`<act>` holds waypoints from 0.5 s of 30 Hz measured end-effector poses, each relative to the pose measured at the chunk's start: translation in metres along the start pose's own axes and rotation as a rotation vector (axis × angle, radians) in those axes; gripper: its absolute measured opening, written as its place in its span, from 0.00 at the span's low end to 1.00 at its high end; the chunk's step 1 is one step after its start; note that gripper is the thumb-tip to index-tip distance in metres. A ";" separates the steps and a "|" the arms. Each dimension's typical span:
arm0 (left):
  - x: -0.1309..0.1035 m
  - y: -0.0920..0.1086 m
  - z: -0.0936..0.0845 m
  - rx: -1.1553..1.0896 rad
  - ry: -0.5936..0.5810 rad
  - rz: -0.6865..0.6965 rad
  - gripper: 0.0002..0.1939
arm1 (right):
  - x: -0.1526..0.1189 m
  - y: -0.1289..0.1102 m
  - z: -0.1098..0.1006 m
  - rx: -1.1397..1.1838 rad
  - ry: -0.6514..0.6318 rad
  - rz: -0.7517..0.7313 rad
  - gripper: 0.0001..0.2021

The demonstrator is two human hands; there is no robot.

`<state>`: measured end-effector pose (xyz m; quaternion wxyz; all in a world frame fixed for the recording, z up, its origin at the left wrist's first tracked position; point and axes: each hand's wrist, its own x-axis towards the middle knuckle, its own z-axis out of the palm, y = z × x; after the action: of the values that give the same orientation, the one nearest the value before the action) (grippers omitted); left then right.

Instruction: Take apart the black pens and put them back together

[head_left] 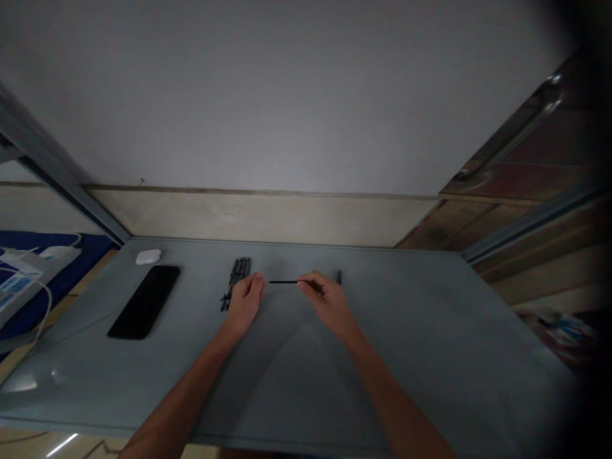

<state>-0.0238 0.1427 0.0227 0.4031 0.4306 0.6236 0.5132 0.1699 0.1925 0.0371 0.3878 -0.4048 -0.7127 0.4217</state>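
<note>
A thin black pen refill [283, 282] lies level between my hands above the grey table. My right hand [327, 299] pinches its right end between thumb and fingers. Its paler left tip comes close to the fingertips of my left hand [246, 301], which are pressed together; whether they hold anything is hidden. Just behind my left hand lies a bundle of several dark pens [240, 269], partly covered by the hand. A single dark pen [339, 276] rests beyond my right hand, partly hidden by it.
A black phone [144, 303] lies on the grey table [430, 344] at the left, with a white earbud case [148, 257] behind it. A white power strip [29, 280] with cables sits on blue cloth beyond the left edge. A pale wall panel [268, 217] borders the back.
</note>
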 end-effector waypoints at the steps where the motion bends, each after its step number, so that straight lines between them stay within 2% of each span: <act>1: 0.000 0.000 -0.001 0.022 -0.001 0.022 0.23 | -0.001 -0.001 0.000 -0.014 -0.003 0.011 0.14; 6: -0.002 0.002 -0.003 0.146 -0.026 0.120 0.23 | -0.003 -0.005 -0.001 -0.043 -0.026 0.082 0.25; 10: -0.002 0.002 -0.001 0.101 -0.032 0.097 0.23 | -0.001 -0.003 -0.001 -0.040 0.001 0.049 0.19; 15: 0.000 0.001 0.001 -0.131 -0.017 -0.030 0.23 | 0.001 0.003 0.002 0.031 0.026 0.003 0.12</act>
<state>-0.0228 0.1433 0.0238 0.4433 0.3982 0.5916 0.5431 0.1685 0.1939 0.0334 0.4025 -0.4054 -0.7002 0.4281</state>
